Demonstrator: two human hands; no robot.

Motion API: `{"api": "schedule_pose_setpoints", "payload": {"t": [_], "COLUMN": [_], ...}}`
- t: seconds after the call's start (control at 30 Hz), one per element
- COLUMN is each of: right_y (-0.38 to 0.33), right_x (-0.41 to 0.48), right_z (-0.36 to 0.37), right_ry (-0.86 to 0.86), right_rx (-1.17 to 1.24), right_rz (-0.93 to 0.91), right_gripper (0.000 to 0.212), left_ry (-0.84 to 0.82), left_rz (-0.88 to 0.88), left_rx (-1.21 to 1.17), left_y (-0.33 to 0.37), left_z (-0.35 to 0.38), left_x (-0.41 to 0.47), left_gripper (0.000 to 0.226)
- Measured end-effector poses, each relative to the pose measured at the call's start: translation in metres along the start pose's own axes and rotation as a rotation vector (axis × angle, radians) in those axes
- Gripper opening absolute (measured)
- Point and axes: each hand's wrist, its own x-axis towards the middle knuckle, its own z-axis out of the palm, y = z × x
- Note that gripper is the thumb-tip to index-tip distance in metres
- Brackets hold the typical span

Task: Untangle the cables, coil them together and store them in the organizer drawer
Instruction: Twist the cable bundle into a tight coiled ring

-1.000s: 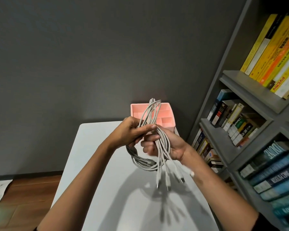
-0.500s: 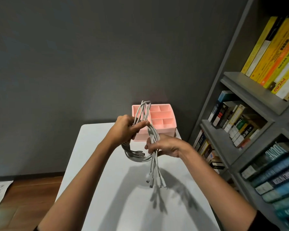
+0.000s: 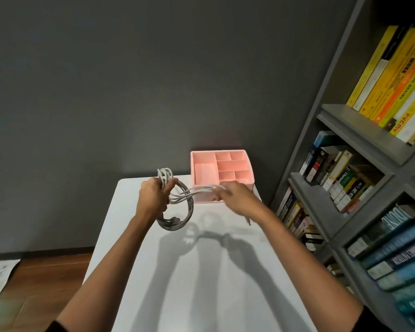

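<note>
We are gripping gray cable coil (image 3: 175,225) in left hand (image 3: 153,197), fingers curled round it, above white table (image 3: 201,283); right hand (image 3: 236,198) pinching loose tails (image 3: 197,190), stretching them left-right; pink organizer (image 3: 203,172) sitting just beyond, nearer right hand

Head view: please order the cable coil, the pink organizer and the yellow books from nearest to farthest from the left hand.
1. Cable coil, gripped in the left hand itself.
2. Pink organizer, at the table's far right.
3. Yellow books, high up at far right.
</note>
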Motion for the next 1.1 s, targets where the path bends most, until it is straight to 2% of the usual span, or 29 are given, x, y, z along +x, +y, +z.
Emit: {"api": "schedule_pose_setpoints", "payload": {"t": [0.1, 0.23, 0.3, 0.4, 0.5, 0.63, 0.77, 0.8, 0.87, 0.9, 1.0, 1.1], "right_y": [0.021, 0.056, 0.072, 0.09, 0.096, 0.1, 0.087, 0.081, 0.063, 0.053, 0.017, -0.004], "right_x": [0.005, 0.01, 0.008, 0.003, 0.005, 0.015, 0.021, 0.022, 0.024, 0.024, 0.022, 0.028], "right_z": [-0.01, -0.002, -0.002, -0.002, 0.01, 0.032, 0.036, 0.036, 0.038, 0.04, 0.042, 0.043], "right_ry": [0.036, -0.111, -0.204, -0.305, -0.297, -0.336, -0.472, -0.48, -0.414, -0.307, 0.091, 0.355], "right_rx": [0.239, 0.469, 0.504, 0.457, 0.402, 0.263, -0.039, -0.037, 0.102, 0.176, 0.273, 0.2], "right_rz": [0.031, 0.089, 0.098, 0.113, 0.149, 0.239, 0.242, 0.235, 0.162, 0.065, -0.279, -0.564], "right_gripper": [0.03, 0.033, 0.033, 0.032, 0.032, 0.032, 0.011, 0.025, 0.059, 0.067, 0.075, 0.072], "left_ry": [0.027, 0.091, 0.128, 0.167, 0.186, 0.103, 0.032, 0.016, -0.016, -0.027, -0.069, -0.143], "left_rz": [-0.018, -0.055, -0.089, -0.093, -0.095, -0.061, -0.043, -0.04, -0.03, -0.026, -0.01, 0.033], "left_rx": [-0.032, -0.083, -0.119, -0.146, -0.194, -0.29, -0.391, -0.411, -0.438, -0.444, -0.448, -0.415], "left_y": [-0.011, -0.017, -0.022, -0.03, -0.032, -0.025, -0.01, -0.006, 0.002, 0.006, 0.019, 0.03], "left_z": [-0.005, -0.01, -0.018, -0.031, -0.034, -0.028, -0.023, -0.021, -0.015, -0.012, -0.004, 0.002], "left_x": [0.002, 0.009, 0.013, 0.019, 0.02, 0.014, 0.004, 0.001, -0.003, -0.005, -0.011, -0.018], "left_gripper": [0.049, 0.052, 0.051, 0.05, 0.05, 0.049, 0.045, 0.045, 0.044, 0.045, 0.047, 0.047]}}
